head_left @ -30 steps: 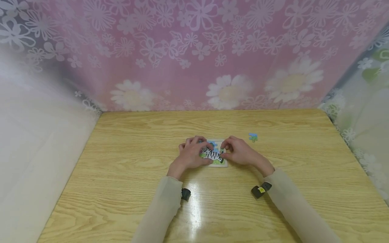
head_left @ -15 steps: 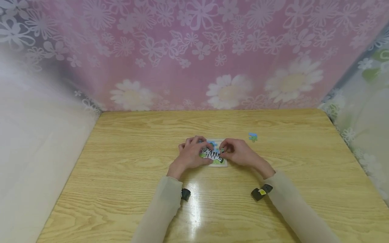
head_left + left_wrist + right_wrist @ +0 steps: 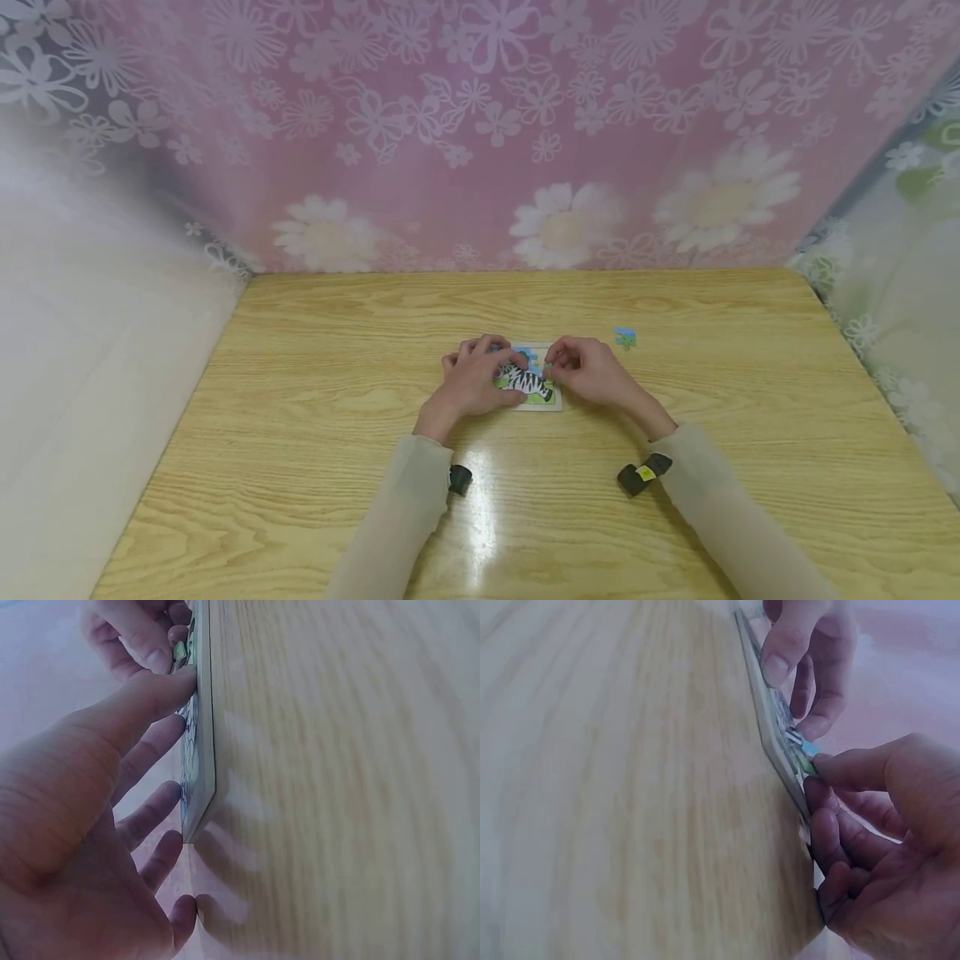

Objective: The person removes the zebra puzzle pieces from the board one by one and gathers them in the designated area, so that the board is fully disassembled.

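Note:
A small zebra jigsaw puzzle [image 3: 529, 382] lies in its pale tray frame [image 3: 557, 407] on the table. My left hand [image 3: 474, 385] rests over its left part with fingers spread, the thumb pressing near the front edge and fingertips touching the picture in the left wrist view. At the puzzle's right side, my right hand [image 3: 594, 372] pinches a green and blue puzzle piece [image 3: 808, 754] between thumb and fingertips. That piece is tilted against the picture in the right wrist view and mostly hidden in the head view. Some of the tray's upper right shows bare.
A loose blue and green puzzle piece [image 3: 626, 337] lies beyond my right hand on the wood-grain table [image 3: 315, 383]. A pink flowered curtain [image 3: 450, 167] hangs behind the table's far edge, with pale cloth at both sides.
My right hand dipped slightly toward me, then shifted back up along the puzzle's right side, the piece turning in its fingers. The left hand and the loose piece have stayed put.

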`<state>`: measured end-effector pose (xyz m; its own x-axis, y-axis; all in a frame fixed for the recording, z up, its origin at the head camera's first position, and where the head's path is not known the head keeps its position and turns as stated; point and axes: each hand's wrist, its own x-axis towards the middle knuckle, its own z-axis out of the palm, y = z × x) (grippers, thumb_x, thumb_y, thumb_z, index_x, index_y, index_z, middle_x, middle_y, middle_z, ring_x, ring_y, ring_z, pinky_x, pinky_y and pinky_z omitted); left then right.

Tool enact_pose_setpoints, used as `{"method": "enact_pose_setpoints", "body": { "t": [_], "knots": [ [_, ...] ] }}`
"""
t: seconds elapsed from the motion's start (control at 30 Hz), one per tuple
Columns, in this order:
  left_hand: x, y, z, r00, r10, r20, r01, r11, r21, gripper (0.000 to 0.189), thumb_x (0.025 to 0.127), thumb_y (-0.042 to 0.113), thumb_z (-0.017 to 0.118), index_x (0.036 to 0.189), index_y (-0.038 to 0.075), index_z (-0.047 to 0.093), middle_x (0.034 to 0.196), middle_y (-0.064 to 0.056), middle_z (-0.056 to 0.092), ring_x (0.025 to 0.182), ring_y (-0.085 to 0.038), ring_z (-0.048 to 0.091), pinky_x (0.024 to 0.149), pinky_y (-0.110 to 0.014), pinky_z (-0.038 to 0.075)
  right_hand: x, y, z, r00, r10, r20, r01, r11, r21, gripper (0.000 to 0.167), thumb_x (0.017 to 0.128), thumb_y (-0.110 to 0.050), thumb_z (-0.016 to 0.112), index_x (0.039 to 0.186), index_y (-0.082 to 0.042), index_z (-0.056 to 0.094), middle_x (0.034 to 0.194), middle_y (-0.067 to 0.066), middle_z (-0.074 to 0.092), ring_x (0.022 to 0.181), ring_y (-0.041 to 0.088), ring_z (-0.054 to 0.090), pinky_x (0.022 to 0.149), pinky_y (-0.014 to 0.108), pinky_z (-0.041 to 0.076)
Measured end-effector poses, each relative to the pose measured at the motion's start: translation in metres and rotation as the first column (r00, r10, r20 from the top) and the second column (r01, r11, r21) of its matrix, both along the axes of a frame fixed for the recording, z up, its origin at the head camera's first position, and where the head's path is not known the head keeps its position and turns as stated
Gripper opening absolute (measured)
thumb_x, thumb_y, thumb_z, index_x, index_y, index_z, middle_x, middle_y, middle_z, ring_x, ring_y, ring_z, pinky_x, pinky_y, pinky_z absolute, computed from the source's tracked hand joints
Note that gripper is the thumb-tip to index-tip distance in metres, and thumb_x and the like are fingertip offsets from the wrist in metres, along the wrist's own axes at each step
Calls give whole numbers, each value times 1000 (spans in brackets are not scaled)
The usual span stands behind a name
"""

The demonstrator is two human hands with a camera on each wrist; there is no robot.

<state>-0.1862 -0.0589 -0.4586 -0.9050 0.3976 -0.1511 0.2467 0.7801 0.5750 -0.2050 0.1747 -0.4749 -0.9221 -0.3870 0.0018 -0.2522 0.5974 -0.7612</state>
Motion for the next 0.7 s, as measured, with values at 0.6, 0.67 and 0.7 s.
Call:
{"method": "enact_pose_setpoints", "body": {
  "t": [0.6,0.67,0.7],
  "knots": [
    [0,0,-3,1000,-3,-3,3,1000,6,33,91,44,77,122,38,66,156,5,40,147,-36,28,109,-63,19,5,29,7,997,-73,36,76,993,-92,10,95,-14,72,103,-8,71,93,9,74,83,14,65,73,25,52],
    [0,-1,-4,1000,-5,-7,5,1000,6,33,91,43,77,122,38,66,156,6,41,147,-36,28,109,-62,19,5,36,7,996,-86,24,87,993,-83,10,96,-16,72,103,-9,71,93,9,73,83,14,65,73,25,52],
    [0,-1,-4,1000,-6,-7,7,1000,5,33,91,43,77,122,38,66,156,6,41,146,-36,28,109,-62,19,5,40,7,996,-92,17,93,993,-78,11,96,-17,72,103,-9,71,93,9,73,83,14,65,73,25,52]
  ]
}}
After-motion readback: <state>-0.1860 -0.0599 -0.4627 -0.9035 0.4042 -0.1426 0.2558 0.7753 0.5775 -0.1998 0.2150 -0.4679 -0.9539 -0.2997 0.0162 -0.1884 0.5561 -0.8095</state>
